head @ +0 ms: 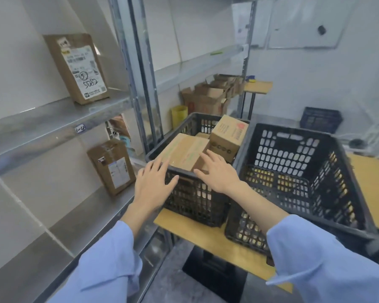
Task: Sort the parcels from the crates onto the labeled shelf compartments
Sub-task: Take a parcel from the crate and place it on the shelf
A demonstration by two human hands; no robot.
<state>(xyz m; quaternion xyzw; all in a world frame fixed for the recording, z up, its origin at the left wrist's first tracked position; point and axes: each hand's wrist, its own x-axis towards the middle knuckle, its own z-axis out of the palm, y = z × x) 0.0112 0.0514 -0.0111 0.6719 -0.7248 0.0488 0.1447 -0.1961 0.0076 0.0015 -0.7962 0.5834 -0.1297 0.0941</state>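
Note:
A black plastic crate (190, 200) on a wooden table holds cardboard parcels. A flat brown parcel (184, 153) lies on top at the near side, and a squarer box with a red mark (229, 136) stands behind it. My left hand (154, 182) reaches over the crate's near rim with fingers spread, at the parcel's left edge. With straight fingers, my right hand (217, 171) lies on the parcel's right corner. A second black crate (304, 171) to the right looks empty. Two parcels stand on the metal shelf: one upper (77, 67), one lower (112, 166).
The steel shelf (53, 125) runs along the left, with a small label (79, 129) on its edge. Open cardboard boxes (208, 99) and a yellow bag (179, 114) sit on the floor behind. A blue crate (321, 119) stands at the far right. The wooden table (206, 235) carries both crates.

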